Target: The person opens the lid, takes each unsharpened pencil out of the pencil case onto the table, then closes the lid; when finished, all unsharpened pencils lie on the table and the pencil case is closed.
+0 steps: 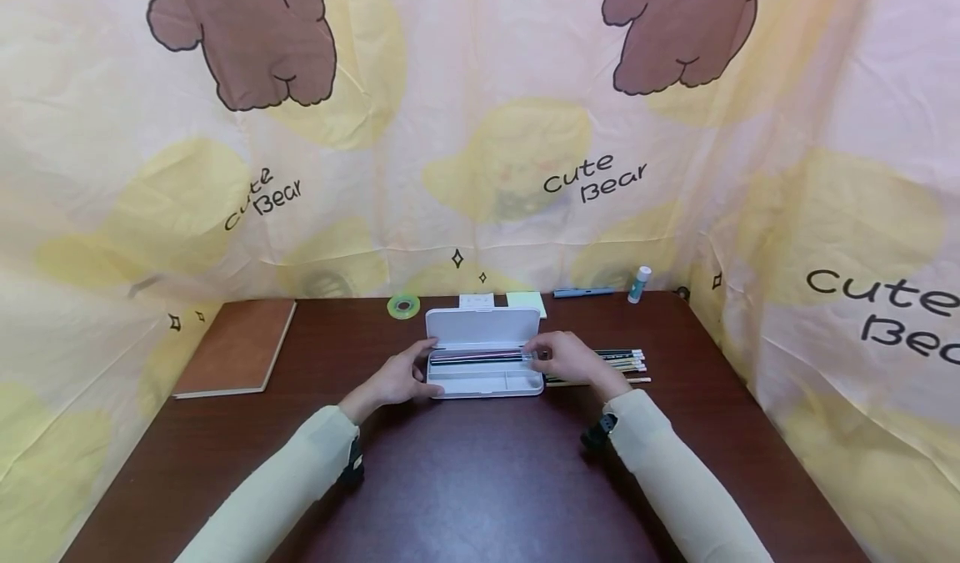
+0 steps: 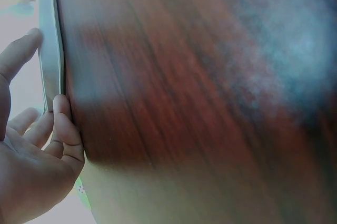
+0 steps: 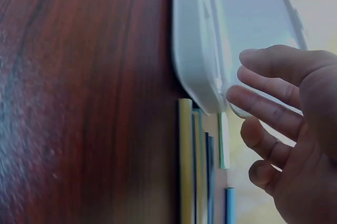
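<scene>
A white pencil case [image 1: 480, 326] stands on the table with its lid raised. Several dark pencils [image 1: 476, 358] lie lengthwise in its back compartment. My left hand [image 1: 397, 378] holds the case by its left end; in the left wrist view the fingers wrap that corner. Over the right end of the case is my right hand [image 1: 566, 358], fingertips by the ends of the pencils inside. Its fingers [image 3: 266, 109] are bent and spread, with nothing between them in the right wrist view. More pencils [image 1: 628, 366] lie on the table beside the case, partly under the right hand.
A brown notebook [image 1: 238, 348] lies at the left. Along the back are a roll of green tape [image 1: 403, 307], a white card [image 1: 476, 300], pale green sticky notes [image 1: 527, 301], a blue pen [image 1: 583, 293] and a glue stick [image 1: 639, 285]. A printed curtain [image 1: 480, 204] hangs behind the table.
</scene>
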Available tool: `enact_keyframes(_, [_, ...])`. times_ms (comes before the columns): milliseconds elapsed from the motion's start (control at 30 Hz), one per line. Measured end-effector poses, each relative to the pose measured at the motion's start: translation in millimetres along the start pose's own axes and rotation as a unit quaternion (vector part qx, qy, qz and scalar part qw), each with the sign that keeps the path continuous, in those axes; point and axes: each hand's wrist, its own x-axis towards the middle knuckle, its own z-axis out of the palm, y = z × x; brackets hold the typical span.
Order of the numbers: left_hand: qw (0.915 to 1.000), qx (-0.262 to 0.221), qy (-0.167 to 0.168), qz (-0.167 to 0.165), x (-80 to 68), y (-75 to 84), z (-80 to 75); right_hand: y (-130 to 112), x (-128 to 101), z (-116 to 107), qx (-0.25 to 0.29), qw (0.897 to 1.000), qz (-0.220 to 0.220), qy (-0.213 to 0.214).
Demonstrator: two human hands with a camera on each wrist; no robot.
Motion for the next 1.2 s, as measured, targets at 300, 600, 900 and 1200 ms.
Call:
enact_keyframes(300, [1.0, 0.004, 0.004, 0.006, -0.3, -0.6, 0.0, 1.5, 7.4, 11.4, -0.027, 1.0, -0.006, -0.005])
enact_keyframes(600, [0.9999, 0.004, 0.006, 0.007, -1.0, 0.9, 0.4, 2.0, 9.1, 14.6, -0.049, 0.998, -0.034, -0.003])
enact_keyframes(900, [0.9999, 0.009, 0.005, 0.002, -0.2, -0.1, 0.7, -2.0, 11.0, 16.5, -0.073, 0.996, -0.049, -0.006])
enact_keyframes(1200, [0.9999, 0.007, 0.008, 0.002, -0.4, -0.3, 0.9, -6.7, 13.5, 18.5, -0.073, 0.997, -0.027, -0.026])
